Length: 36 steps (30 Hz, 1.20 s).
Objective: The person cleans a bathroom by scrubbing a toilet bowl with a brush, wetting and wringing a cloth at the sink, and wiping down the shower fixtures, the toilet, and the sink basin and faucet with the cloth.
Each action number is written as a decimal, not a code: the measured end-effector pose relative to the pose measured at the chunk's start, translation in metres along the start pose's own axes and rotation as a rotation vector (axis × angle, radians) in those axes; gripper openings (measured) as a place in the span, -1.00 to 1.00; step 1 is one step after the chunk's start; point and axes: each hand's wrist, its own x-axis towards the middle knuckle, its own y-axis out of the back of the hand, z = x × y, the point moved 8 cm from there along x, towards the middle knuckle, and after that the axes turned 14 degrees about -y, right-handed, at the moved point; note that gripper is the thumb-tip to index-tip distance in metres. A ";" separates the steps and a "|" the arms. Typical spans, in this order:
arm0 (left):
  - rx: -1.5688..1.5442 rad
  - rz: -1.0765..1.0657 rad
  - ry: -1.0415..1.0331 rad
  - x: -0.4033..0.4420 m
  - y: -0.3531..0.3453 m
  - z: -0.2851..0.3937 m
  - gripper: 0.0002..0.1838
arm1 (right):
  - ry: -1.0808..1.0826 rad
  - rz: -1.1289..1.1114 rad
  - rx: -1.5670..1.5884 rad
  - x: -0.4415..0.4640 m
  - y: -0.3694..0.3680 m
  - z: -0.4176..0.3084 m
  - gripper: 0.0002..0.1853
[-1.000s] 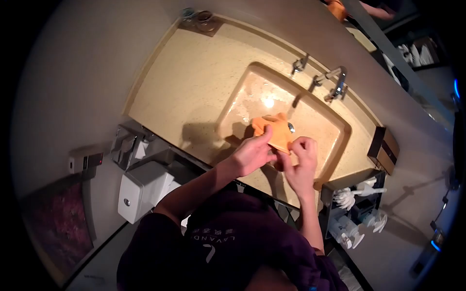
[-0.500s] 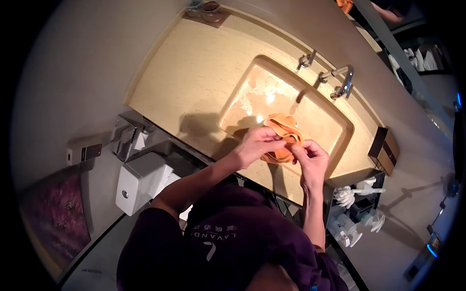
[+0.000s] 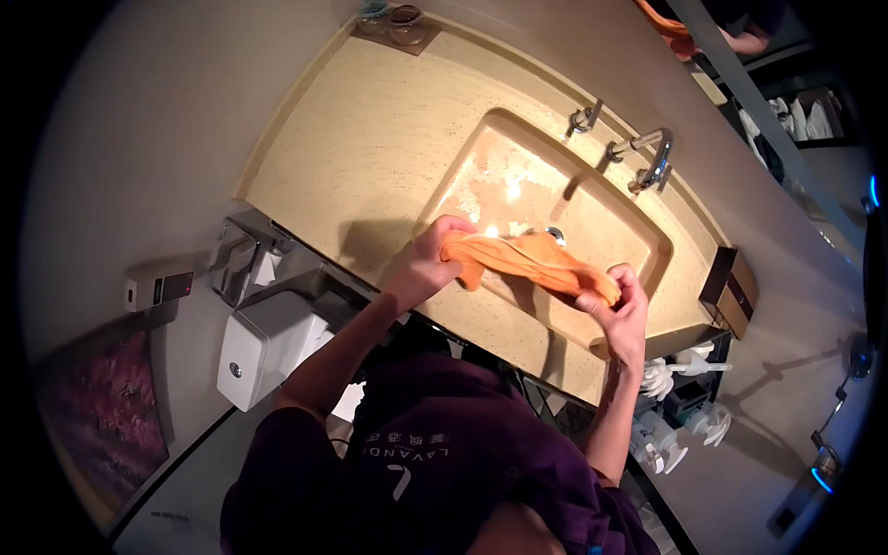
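An orange cloth (image 3: 527, 257) is stretched between my two hands, over the near side of the sink basin (image 3: 601, 217). My left hand (image 3: 428, 263) is closed on its left end, where a short piece hangs down. Its right end is gripped by my right hand (image 3: 622, 313), thumb below and fingers curled behind. The cloth is bunched into lengthwise folds. Behind its middle the round drain (image 3: 555, 235) shows in the wet basin.
Wall-mounted faucet (image 3: 647, 153) and handle (image 3: 585, 118) stand behind the basin. Two glasses (image 3: 405, 25) are at the counter's far left corner. A brown box (image 3: 731, 291) and pump bottles (image 3: 661, 439) are at right, a white dispenser (image 3: 268, 350) at left.
My hands have moved apart, left hand leftward and right hand slightly rightward. The cloth, bunched between them before, is now pulled out lengthwise, and the drain shows again.
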 end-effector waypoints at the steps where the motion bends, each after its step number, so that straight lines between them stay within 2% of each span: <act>1: 0.143 -0.014 -0.067 -0.003 0.007 -0.004 -0.64 | 0.006 -0.040 -0.179 -0.001 -0.006 -0.002 -0.69; 2: 0.144 0.122 -0.123 -0.008 0.020 -0.008 -0.59 | -0.042 -0.009 -0.279 0.001 -0.009 0.001 -0.66; 3: 0.143 0.259 -0.182 -0.012 0.034 -0.006 -0.54 | -0.063 0.138 -0.420 0.008 0.000 0.016 -0.62; 4: 0.146 0.265 -0.186 -0.016 0.039 -0.003 -0.54 | 0.078 0.301 -0.592 0.005 0.004 0.007 -0.60; 5: 0.418 0.349 -0.231 -0.023 0.053 0.010 -0.58 | 0.224 0.464 -0.762 -0.001 0.005 -0.004 -0.57; 6: 0.692 0.436 -0.270 -0.030 0.067 0.022 -0.61 | 0.263 0.523 -0.691 -0.005 0.009 -0.010 -0.59; 7: 0.699 0.448 -0.265 -0.034 0.079 0.021 -0.61 | 0.304 0.608 -0.707 -0.010 0.008 -0.018 -0.62; 9: 1.258 0.605 -0.523 -0.050 0.093 0.051 -0.67 | 0.493 0.770 -0.950 -0.022 -0.015 -0.047 -0.64; 10: 1.375 0.740 -0.509 -0.055 0.102 0.064 -0.82 | 0.435 0.750 -0.877 -0.017 -0.022 -0.042 -0.65; 11: 1.384 0.747 -0.527 -0.051 0.109 0.069 -0.82 | 0.377 0.734 -0.803 -0.013 -0.029 -0.032 -0.66; 13: 0.966 0.845 0.301 -0.059 0.164 0.022 -0.93 | 0.293 0.594 -0.575 0.004 -0.053 -0.013 -0.76; 14: 0.972 0.845 0.285 -0.064 0.183 -0.003 -0.93 | 0.210 0.520 -0.542 0.012 -0.068 -0.004 -0.78; 15: 0.203 0.935 0.196 -0.071 0.206 -0.077 -0.89 | 0.083 0.413 -0.415 0.023 -0.084 0.011 -0.78; 16: -0.567 0.918 0.099 -0.061 0.203 -0.119 -0.84 | 0.045 0.281 -0.114 0.027 -0.103 0.017 -0.80; 17: -0.559 0.900 0.094 -0.051 0.200 -0.111 -0.84 | -0.081 0.148 0.154 0.030 -0.124 0.022 -0.84; 19: -0.270 1.032 -0.126 -0.033 0.199 -0.073 -0.80 | -0.068 0.051 0.514 0.046 -0.153 0.035 -0.86; 20: -0.095 1.100 -0.252 -0.022 0.204 -0.079 -0.62 | -0.044 0.055 0.483 0.052 -0.161 0.038 -0.85; 21: -0.092 1.080 -0.259 -0.005 0.210 -0.090 -0.62 | -0.024 0.062 0.451 0.058 -0.168 0.040 -0.85; 23: 0.740 0.833 -0.384 0.040 0.209 -0.075 -0.37 | -0.025 0.043 0.446 0.067 -0.176 0.036 -0.73; 24: 0.941 0.789 0.008 0.067 0.214 -0.108 -0.19 | -0.065 0.060 0.531 0.077 -0.177 0.046 -0.76; 25: 0.943 0.766 -0.012 0.092 0.206 -0.106 -0.19 | -0.104 0.080 0.619 0.089 -0.178 0.049 -0.79; 26: 1.252 0.675 -0.039 0.119 0.190 -0.096 -0.20 | -0.094 0.104 0.633 0.099 -0.173 0.049 -0.79; 27: 1.556 0.572 -0.070 0.146 0.168 -0.091 -0.22 | -0.213 0.137 0.986 0.109 -0.167 0.051 -0.80; 28: 1.553 0.550 -0.088 0.169 0.155 -0.092 -0.22 | -0.332 0.164 1.339 0.114 -0.165 0.055 -0.81; 29: 1.602 0.533 -0.282 0.194 0.133 -0.084 -0.20 | -0.323 0.187 1.350 0.118 -0.154 0.053 -0.81; 30: 1.638 0.515 -0.479 0.216 0.107 -0.077 -0.17 | -0.395 0.135 1.502 0.123 -0.148 0.056 -0.80; 31: 1.630 0.495 -0.494 0.237 0.083 -0.068 -0.17 | -0.465 0.077 1.654 0.125 -0.143 0.060 -0.78; 32: 1.512 0.389 -0.399 0.260 0.058 -0.060 -0.15 | -0.477 -0.004 1.778 0.131 -0.138 0.082 -0.76; 33: 1.393 0.284 -0.304 0.282 0.034 -0.057 -0.13 | -0.464 0.015 1.789 0.133 -0.128 0.104 -0.76; 35: 1.288 0.251 -0.355 0.317 -0.006 -0.048 -0.12 | -0.386 -0.092 2.061 0.139 -0.117 0.131 -0.73; 36: 1.189 0.236 -0.389 0.332 -0.023 -0.046 -0.12 | -0.381 -0.056 2.114 0.145 -0.108 0.142 -0.74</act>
